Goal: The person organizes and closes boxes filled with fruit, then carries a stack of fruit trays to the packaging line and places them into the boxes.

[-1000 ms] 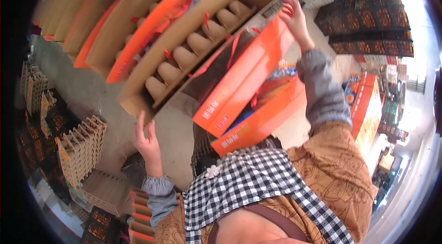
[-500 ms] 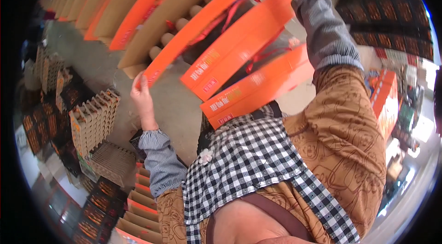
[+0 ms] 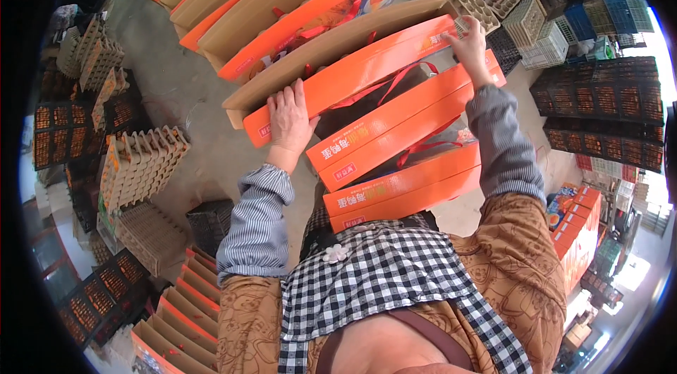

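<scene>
An orange gift box point(image 3: 360, 85) with a red ribbon handle stands in front of me, its orange top folded over. My left hand point(image 3: 289, 123) lies on the left end of that top, fingers stretched out and thumb apart. At the box's far right corner, my right hand point(image 3: 471, 49) grips the edge with thumb and fingers. Closer to my body are two more orange boxes with red ribbons, the middle one point(image 3: 409, 120) and the nearest one point(image 3: 409, 187). Just beyond the handled box stands a box with a raised brown cardboard flap point(image 3: 338, 53).
More open boxes point(image 3: 211, 0) run in a row to the far left. Stacked egg trays point(image 3: 141, 166) and black crates point(image 3: 63, 116) stand at left. Other open boxes point(image 3: 183, 310) sit at lower left. At right are dark crates point(image 3: 599, 106) and orange boxes point(image 3: 575, 233).
The box's orange top, raised between my hands before, is now folded down toward me. My left hand moved from its edge onto it; my right hand came closer to the corner. The view shifted.
</scene>
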Available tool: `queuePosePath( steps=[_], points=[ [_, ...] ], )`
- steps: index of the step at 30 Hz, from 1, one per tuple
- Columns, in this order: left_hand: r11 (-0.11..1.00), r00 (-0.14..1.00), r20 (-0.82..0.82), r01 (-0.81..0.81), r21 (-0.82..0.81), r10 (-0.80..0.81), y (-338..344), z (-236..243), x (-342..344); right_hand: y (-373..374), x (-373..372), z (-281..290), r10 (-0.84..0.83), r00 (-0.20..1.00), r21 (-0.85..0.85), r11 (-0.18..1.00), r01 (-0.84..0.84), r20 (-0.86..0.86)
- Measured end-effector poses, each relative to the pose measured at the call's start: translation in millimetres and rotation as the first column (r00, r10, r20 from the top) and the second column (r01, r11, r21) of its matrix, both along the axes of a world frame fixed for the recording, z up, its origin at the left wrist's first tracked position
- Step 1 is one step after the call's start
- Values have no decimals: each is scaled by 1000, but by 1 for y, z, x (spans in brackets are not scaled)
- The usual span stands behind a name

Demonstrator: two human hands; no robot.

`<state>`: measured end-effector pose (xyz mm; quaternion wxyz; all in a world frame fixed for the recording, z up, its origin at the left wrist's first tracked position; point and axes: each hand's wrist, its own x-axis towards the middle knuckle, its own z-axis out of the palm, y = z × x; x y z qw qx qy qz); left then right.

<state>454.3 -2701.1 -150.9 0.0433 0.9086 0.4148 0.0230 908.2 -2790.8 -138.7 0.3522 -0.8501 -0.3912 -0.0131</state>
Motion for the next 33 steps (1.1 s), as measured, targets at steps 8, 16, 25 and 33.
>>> queuePosePath(
  steps=[8, 16, 25, 33],
  points=[
    [975, 999, 25, 26, -221, -21, 18, 12, 15, 15, -39, 15, 723, 617, -508, 675, -535, 311],
    [931, 993, -117, -33, -365, -11, -1, 31, 15, 18, -40, 42, 705, 684, -809, 282, -515, -189],
    [895, 995, -89, 2, -447, -46, 0, 23, 23, -54, 79, -40, 59, 768, 384, 889, 250, -637],
    [886, 995, -77, 25, -463, -68, 7, 3, 4, 37, 47, -88, 35, 999, -180, 983, -30, 28]
  ],
)
